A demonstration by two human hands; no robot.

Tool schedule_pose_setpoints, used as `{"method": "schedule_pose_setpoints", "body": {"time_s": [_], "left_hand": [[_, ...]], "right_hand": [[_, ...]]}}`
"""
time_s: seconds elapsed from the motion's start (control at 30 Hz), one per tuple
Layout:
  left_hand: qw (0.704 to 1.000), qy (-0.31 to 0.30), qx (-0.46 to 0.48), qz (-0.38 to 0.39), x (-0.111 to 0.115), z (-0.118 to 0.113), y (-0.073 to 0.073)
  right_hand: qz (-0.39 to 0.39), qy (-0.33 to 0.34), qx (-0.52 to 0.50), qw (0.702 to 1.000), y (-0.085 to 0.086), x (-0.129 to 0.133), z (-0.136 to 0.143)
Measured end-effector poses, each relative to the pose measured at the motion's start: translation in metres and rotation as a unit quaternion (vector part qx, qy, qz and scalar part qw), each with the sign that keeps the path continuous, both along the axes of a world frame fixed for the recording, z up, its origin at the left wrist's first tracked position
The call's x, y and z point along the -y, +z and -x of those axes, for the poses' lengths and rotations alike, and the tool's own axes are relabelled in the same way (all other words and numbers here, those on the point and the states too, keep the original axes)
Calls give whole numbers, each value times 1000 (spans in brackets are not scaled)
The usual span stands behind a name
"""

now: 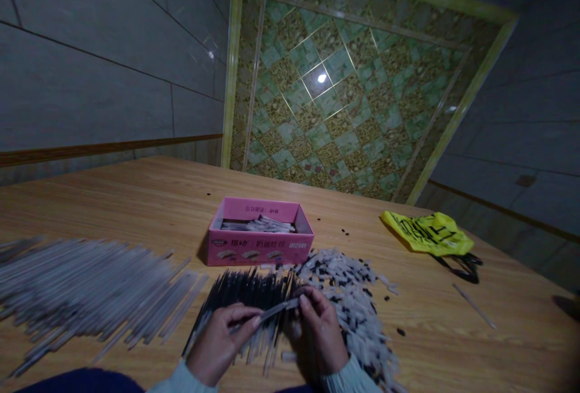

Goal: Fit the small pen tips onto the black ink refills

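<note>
Left hand (218,340) and right hand (325,326) pinch a tube (273,309); likely light, slick; best held near ends; box (258,255) at twelve o'clock.

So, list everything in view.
Slim tube: one, grey, in hands
Box: one, pink, centre
Sticks: many, pale, inside box
Long tubes: many, translucent grey, left
Rods: many, dark, before box
Small pieces: many, white and black, beside rods
Bag: one, yellow, right
Dark item: one, black, beside bag
Loose stick: one, grey, right
Specks: several, dark, on table
Table: one, brown, foreground
Patterned tiles: many, green, beyond table
Walls: two, grey, sides
Sleeves: two, pale green, bottom
Left hand: one, bare, on tube
Right hand: one, bare, on tube
</note>
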State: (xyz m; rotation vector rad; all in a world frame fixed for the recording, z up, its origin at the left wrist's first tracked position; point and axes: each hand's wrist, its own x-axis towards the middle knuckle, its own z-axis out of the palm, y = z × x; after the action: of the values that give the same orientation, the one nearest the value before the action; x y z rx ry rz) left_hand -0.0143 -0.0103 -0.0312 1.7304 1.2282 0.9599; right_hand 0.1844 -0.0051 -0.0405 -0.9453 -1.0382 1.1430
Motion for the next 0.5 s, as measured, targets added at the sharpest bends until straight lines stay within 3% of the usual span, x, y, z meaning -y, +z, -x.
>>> {"method": "schedule_pose_setpoints", "body": {"time_s": [0.3, 0.5], "left_hand": [[1000, 2, -10, -14, -1, 0, -3], [1000, 0, -19, -8, 1, -1, 3]], "right_hand": [[-18, -8, 42, 999, -7, -2, -3], [-31, 9, 93, 995, -12, -2, -2]]}}
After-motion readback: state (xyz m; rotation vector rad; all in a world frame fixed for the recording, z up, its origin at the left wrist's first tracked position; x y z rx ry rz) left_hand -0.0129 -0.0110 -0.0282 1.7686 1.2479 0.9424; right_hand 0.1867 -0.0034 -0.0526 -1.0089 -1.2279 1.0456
